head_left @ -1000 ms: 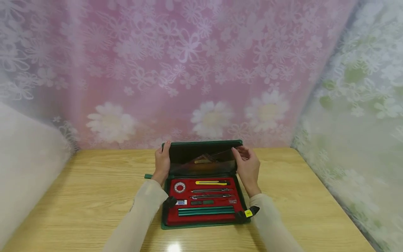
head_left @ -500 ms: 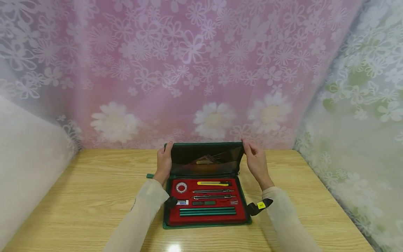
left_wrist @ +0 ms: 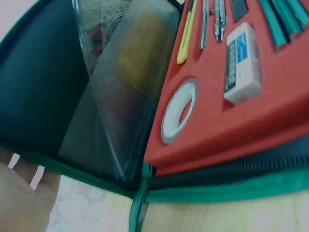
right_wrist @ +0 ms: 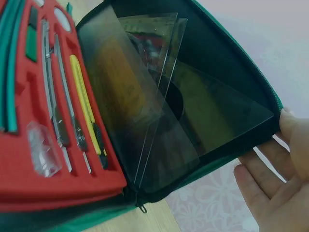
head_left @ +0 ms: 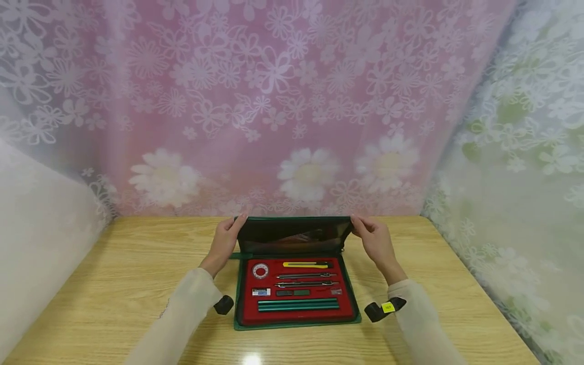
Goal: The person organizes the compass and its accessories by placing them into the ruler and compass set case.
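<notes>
A green zip-up drawing set case (head_left: 298,319) lies unfolded on the table, its dark lid (head_left: 274,228) raised and tilted. My left hand (head_left: 224,241) grips the lid's upper left corner, thumb on the inner side. At the upper right corner, my right hand (head_left: 377,246) pinches the lid's edge between thumb and fingers. Clear set squares (right_wrist: 217,106) sit in the lid's transparent pocket (right_wrist: 116,82). The red tray holds a yellow utility knife (head_left: 305,264), two metal compasses (head_left: 305,284), a white ring (head_left: 260,271), an eraser (head_left: 261,292) and green pencils (head_left: 298,305).
The wooden table (head_left: 150,284) extends on both sides of the case. Behind it hangs a pink floral curtain (head_left: 237,101), and a pale floral sheet (head_left: 524,203) hangs at the right. A green strap (head_left: 241,256) sticks out by the case's hinge on the left.
My right hand has gone from the lid's pocket to its upper right corner. The lid has then tipped lower, both hands moving with it, and my left forearm has shifted left.
</notes>
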Tool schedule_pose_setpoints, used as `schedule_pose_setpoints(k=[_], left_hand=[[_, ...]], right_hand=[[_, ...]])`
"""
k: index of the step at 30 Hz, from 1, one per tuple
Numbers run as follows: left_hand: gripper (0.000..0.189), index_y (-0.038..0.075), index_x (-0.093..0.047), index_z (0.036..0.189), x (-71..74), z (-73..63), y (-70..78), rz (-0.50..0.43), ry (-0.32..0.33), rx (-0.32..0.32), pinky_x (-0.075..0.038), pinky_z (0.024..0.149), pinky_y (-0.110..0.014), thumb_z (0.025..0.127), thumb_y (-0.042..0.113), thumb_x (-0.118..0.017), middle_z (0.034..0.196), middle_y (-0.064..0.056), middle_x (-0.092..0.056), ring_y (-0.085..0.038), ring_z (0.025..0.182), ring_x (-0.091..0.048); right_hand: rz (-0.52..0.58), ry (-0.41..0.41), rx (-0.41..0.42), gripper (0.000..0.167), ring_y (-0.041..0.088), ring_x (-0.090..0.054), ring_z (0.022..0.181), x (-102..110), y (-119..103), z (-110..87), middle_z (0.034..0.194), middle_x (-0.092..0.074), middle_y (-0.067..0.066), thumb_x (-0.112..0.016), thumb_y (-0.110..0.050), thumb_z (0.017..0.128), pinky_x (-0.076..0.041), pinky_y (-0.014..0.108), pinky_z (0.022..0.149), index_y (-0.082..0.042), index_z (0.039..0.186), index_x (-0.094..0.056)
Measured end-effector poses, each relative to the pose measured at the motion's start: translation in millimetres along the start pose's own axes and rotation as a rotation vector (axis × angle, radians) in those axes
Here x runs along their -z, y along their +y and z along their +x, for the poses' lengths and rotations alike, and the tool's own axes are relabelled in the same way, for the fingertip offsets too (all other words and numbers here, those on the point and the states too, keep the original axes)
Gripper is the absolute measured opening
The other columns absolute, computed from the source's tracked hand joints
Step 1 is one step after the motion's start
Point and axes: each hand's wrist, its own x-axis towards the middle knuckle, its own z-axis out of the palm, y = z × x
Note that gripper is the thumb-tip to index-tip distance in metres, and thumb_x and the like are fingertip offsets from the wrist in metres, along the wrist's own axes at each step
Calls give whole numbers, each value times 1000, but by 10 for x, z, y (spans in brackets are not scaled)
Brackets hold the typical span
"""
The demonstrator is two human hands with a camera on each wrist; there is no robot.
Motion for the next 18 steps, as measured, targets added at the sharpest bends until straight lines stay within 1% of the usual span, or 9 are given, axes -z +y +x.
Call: schedule_pose_setpoints(k=[3, 5, 7, 8, 9, 10, 12, 15, 18], left_hand=[[58, 1, -36, 64, 71, -35, 12, 27, -69, -3, -36, 72, -39, 96, 46, -52, 58, -1, -26, -16, 58, -29], [62, -8, -36, 69, 114, -54, 8, 34, -119, -15, -38, 77, -45, 97, 44, -51, 60, -9, -28, -25, 62, -34], [59, -14, -51, 80, 160, -85, 0, 52, -162, -25, -41, 87, -48, 99, 42, -50, 69, -15, -48, -30, 73, -48], [57, -15, -57, 89, 183, -101, -8, 60, -184, -26, -40, 92, -49, 99, 42, -49, 82, -19, -57, -33, 84, -53], [57, -14, -60, 100, 202, -119, -12, 64, -211, -24, -37, 99, -50, 99, 42, -48, 98, -23, -60, -35, 100, -55], [56, -11, -60, 113, 222, -138, -14, 72, -235, -22, -34, 103, -51, 100, 42, -47, 116, -24, -59, -35, 117, -50], [55, -2, -54, 132, 262, -181, -26, 86, -268, -13, -28, 107, -53, 100, 42, -46, 141, -17, -46, -31, 134, -36], [51, 2, -57, 131, 316, -241, -39, 97, -327, -14, -25, 107, -54, 101, 42, -45, 139, -15, -48, -30, 133, -36], [45, 7, -60, 129, 375, -296, -44, 121, -398, -34, -27, 106, -55, 101, 39, -44, 135, -9, -53, -27, 131, -40]], right_hand=[[-17, -29, 19, 48, 29, -64, 102, 20, 22, -38, 121, -61, 19, -54, -38, 97, -48, 41, 91, 1, 124, -62], [-31, -43, 37, 47, 28, -64, 102, 29, 37, -66, 119, -62, 17, -54, -39, 97, -48, 42, 91, 0, 122, -63], [-37, -60, 52, 45, 27, -64, 103, 37, 45, -101, 118, -63, 16, -54, -38, 97, -48, 41, 91, -1, 121, -64], [-40, -68, 59, 45, 26, -64, 103, 41, 50, -119, 117, -64, 16, -54, -38, 97, -49, 40, 90, -1, 120, -65], [-43, -74, 63, 43, 26, -64, 103, 45, 56, -138, 116, -64, 15, -54, -38, 97, -49, 38, 90, -2, 119, -65], [-41, -84, 68, 42, 25, -64, 104, 51, 64, -158, 116, -65, 14, -54, -37, 97, -49, 37, 90, -3, 119, -66], [-33, -113, 81, 40, 25, -63, 105, 63, 82, -198, 115, -65, 13, -54, -36, 98, -49, 33, 89, -4, 117, -67], [-23, -160, 97, 35, 23, -61, 108, 88, 118, -262, 116, -65, 9, -54, -34, 98, -49, 28, 89, -7, 116, -68], [-32, -206, 123, 30, 18, -57, 114, 113, 147, -329, 120, -64, 3, -53, -31, 99, -46, 25, 91, -13, 118, -68]])
